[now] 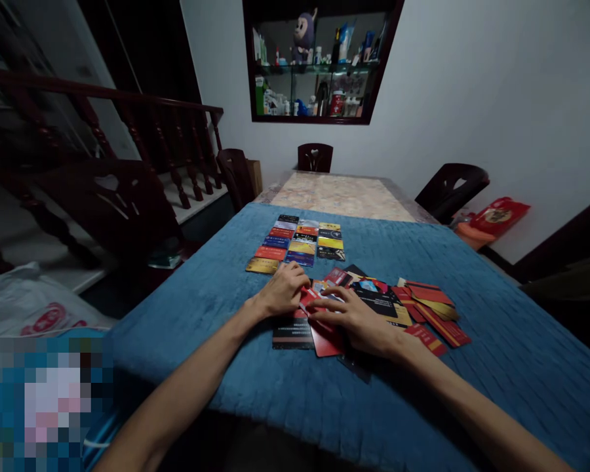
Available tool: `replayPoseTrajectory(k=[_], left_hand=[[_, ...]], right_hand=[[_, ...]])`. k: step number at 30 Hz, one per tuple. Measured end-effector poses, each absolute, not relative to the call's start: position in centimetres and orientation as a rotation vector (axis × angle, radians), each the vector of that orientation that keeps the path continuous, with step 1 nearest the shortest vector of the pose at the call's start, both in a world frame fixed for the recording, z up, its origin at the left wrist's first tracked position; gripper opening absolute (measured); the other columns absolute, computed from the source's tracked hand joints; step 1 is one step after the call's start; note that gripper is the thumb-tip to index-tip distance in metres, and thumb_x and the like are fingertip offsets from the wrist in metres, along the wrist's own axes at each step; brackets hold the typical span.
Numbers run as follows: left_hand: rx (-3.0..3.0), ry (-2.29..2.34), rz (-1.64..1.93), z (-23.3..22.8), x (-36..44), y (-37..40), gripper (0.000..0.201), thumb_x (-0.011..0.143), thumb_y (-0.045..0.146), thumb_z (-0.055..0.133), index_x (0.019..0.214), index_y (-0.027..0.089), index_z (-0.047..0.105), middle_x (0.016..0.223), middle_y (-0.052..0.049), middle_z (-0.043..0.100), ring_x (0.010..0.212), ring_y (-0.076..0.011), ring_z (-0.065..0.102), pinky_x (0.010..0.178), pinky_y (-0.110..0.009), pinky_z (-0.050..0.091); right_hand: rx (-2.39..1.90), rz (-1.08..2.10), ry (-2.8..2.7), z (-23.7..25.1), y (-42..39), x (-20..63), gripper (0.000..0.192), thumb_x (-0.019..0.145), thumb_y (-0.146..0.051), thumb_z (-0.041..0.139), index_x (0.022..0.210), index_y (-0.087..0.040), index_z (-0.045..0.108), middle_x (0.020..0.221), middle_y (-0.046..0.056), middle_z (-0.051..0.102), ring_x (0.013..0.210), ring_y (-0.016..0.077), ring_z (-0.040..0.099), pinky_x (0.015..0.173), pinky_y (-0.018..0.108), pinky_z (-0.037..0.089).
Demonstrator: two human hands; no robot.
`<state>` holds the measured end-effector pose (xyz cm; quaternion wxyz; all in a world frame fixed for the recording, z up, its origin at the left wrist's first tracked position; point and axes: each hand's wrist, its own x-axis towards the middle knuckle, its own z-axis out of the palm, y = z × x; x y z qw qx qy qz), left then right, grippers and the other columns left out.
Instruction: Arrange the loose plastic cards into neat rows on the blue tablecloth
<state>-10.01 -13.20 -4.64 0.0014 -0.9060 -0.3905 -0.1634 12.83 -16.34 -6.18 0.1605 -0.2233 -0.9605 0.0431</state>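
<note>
My left hand (286,288) is closed, its fingers curled at the edge of a red card (307,299). Over the loose cards beside it lies my right hand (358,320), fingers apart and touching a red card (328,342). A black card (292,333) pokes out below my left hand. To the right of my right hand, a black card (377,301) and several red cards (435,293) overlap in a loose pile. Beyond my hands, overlapping cards (302,248) form three columns, with a gold card (262,265) at the near left. My fingers hide part of the pile.
A blue cloth (187,295) covers the near part of the table, and a patterned top (334,193) shows beyond it. Dark wooden chairs (314,157) stand around. On the right is a red bag (499,215); a white plastic bag (24,298) sits at left, near a person.
</note>
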Motion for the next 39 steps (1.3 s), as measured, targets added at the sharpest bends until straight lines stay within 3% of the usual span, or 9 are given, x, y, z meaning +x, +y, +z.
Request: replayPoseTrajectory(k=[5, 9, 14, 19, 24, 27, 39], left_hand=[[-2.881, -1.180, -0.520, -4.7, -9.9, -13.4, 0.018, 0.082, 0.007, 0.051, 0.086, 0.015, 0.066, 0.094, -0.007, 0.068, 0.098, -0.0218, 0.054, 0.086, -0.036, 0.041], [-2.913, -1.159, -0.466, -4.7, -9.8, -13.5, 0.019, 0.081, 0.006, 0.051, 0.084, 0.016, 0.067, 0.092, -0.007, 0.068, 0.096, -0.0215, 0.054, 0.085, -0.037, 0.041], [-2.929, -1.175, -0.493, -4.5, -9.7, -13.6, 0.021, 0.082, 0.007, 0.050, 0.088, 0.016, 0.069, 0.091, -0.007, 0.070, 0.096, -0.0219, 0.055, 0.085, -0.038, 0.042], [-2.981, -1.113, -0.567, -4.0, -9.7, -14.5, 0.011, 0.086, 0.024, 0.059, 0.088, 0.017, 0.067, 0.087, -0.006, 0.068, 0.092, -0.0209, 0.056, 0.083, -0.035, 0.041], [-3.024, -1.018, -0.415, -3.6, -9.5, -15.6, 0.035, 0.083, 0.050, 0.067, 0.095, 0.017, 0.065, 0.093, -0.008, 0.066, 0.092, -0.0232, 0.055, 0.083, -0.037, 0.040], [-3.005, -0.996, -0.350, -3.5, -9.3, -15.9, 0.046, 0.081, 0.056, 0.068, 0.104, 0.016, 0.064, 0.100, -0.010, 0.066, 0.096, -0.0255, 0.055, 0.087, -0.040, 0.039], [-2.978, -1.035, -0.330, -3.9, -9.1, -16.0, 0.037, 0.080, 0.042, 0.064, 0.105, 0.015, 0.062, 0.100, -0.009, 0.064, 0.095, -0.0248, 0.054, 0.086, -0.039, 0.040]], right_hand=[[-0.699, 0.123, -2.835, -6.2, -16.4, 13.3, 0.060, 0.083, -0.006, 0.048, 0.136, -0.031, 0.060, 0.137, 0.005, 0.063, 0.130, 0.0323, 0.041, 0.105, 0.059, 0.035], [-0.755, 0.067, -2.824, -6.2, -16.4, 13.8, 0.061, 0.081, -0.008, 0.053, 0.138, -0.030, 0.058, 0.136, 0.007, 0.063, 0.129, 0.0329, 0.042, 0.103, 0.057, 0.036], [-0.834, 0.002, -2.740, -6.3, -16.4, 14.1, 0.040, 0.093, -0.025, 0.051, 0.132, -0.028, 0.063, 0.132, 0.011, 0.063, 0.122, 0.0317, 0.046, 0.100, 0.055, 0.040], [-0.842, 0.036, -2.696, -6.5, -16.4, 14.2, 0.033, 0.094, -0.033, 0.054, 0.123, -0.023, 0.065, 0.132, 0.012, 0.062, 0.125, 0.0322, 0.044, 0.102, 0.055, 0.040], [-0.890, 0.034, -2.673, -6.6, -16.3, 14.3, 0.035, 0.095, -0.042, 0.054, 0.122, -0.023, 0.065, 0.129, 0.013, 0.064, 0.123, 0.0322, 0.045, 0.100, 0.053, 0.040], [-0.919, 0.026, -2.660, -6.6, -16.3, 14.2, 0.036, 0.095, -0.045, 0.054, 0.121, -0.022, 0.065, 0.128, 0.012, 0.065, 0.120, 0.0315, 0.047, 0.098, 0.053, 0.039], [-0.890, -0.041, -2.581, -6.8, -16.3, 14.1, 0.036, 0.094, -0.046, 0.056, 0.117, -0.021, 0.068, 0.117, 0.013, 0.069, 0.111, 0.0286, 0.051, 0.093, 0.047, 0.042]])
